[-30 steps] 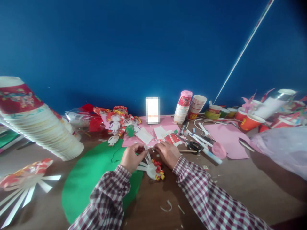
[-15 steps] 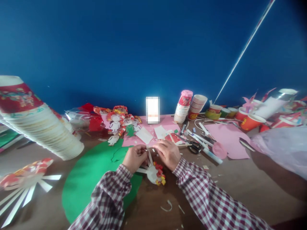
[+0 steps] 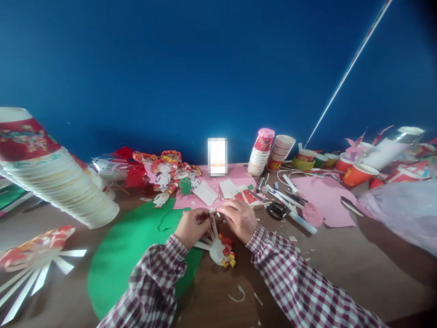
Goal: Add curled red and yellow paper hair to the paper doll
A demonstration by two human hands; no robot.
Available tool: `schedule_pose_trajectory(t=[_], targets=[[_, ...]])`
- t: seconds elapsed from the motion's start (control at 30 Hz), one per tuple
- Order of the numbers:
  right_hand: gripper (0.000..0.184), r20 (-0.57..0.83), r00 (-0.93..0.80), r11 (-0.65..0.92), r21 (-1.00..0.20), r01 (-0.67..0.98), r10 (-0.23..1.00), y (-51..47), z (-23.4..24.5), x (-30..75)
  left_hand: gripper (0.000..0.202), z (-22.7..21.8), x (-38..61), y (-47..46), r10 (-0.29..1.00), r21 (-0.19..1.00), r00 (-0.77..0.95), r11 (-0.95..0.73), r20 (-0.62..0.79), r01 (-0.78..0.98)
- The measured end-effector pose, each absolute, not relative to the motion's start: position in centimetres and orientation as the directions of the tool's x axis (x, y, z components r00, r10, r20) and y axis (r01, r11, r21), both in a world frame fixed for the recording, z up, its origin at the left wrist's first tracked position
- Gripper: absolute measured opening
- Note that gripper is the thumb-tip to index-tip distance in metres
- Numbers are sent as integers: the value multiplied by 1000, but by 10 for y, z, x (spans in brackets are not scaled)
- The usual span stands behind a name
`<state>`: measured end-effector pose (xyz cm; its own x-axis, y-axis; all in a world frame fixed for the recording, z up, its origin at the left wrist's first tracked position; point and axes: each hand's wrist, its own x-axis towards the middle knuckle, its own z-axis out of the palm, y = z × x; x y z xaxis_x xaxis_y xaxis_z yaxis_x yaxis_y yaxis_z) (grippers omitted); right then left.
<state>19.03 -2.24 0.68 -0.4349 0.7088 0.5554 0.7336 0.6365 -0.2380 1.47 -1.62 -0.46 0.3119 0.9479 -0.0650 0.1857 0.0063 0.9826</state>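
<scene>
My left hand (image 3: 191, 226) and my right hand (image 3: 238, 218) are close together over the brown table, both pinching the white paper strips of a cut paper cup craft (image 3: 218, 248). The craft is a white cup base with strips fanned out and red and yellow curled bits on its near side. It lies between my wrists, at the right edge of a green paper circle (image 3: 129, 255). Both sleeves are red-and-white checked.
A leaning stack of paper cups (image 3: 51, 177) fills the left. Finished paper figures (image 3: 170, 175) and pink paper (image 3: 324, 196) lie behind my hands. Black scissors (image 3: 276, 209), pens, cup stacks (image 3: 262, 152) and orange cups (image 3: 358, 174) crowd the right. Another cut cup (image 3: 34, 259) lies near left.
The craft has shifted slightly down and toward me, and my hands have closed in a little on one upright strip.
</scene>
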Motion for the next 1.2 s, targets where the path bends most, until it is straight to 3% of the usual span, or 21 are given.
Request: schedule_pose_trajectory(t=[0.5,1.2], targets=[[23,539,-438,631,-243,737,719,-22,4,191,30,3,16,-18,951,951,307,-67,-31,302],[21,477,-491,645,-239,726,729,-24,9,187,30,0,15,-18,950,939,312,-84,-26,334]])
